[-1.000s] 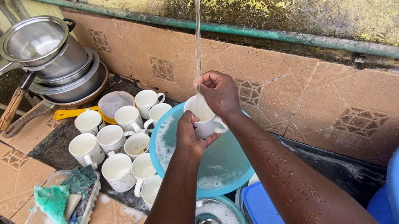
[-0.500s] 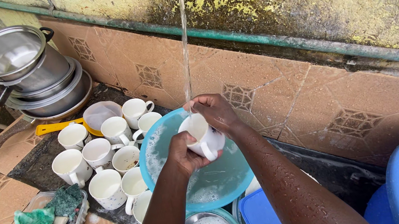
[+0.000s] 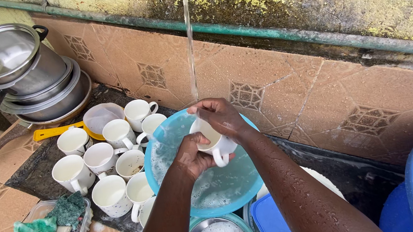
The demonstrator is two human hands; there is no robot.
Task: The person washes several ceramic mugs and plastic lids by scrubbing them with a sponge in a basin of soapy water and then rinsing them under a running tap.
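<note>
Both hands are gripping a white ceramic mug (image 3: pixel 214 141) over the round turquoise plastic basin (image 3: pixel 166 138) — left hand (image 3: pixel 192 158) cupping underneath, right hand (image 3: pixel 222 117) fingers clamping its rim — under a thin falling stream of water (image 3: pixel 188 37)

Bright, even daylight falls from above; shadows stay soft and short. Glare glints off the steel pots (image 3: pixel 28 71) at ten o'clock. Focus is sharp, edges slightly bowed.

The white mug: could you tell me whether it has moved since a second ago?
Yes: the white mug has come slightly nearer, from the blue basin's far rim towards its middle.
</note>
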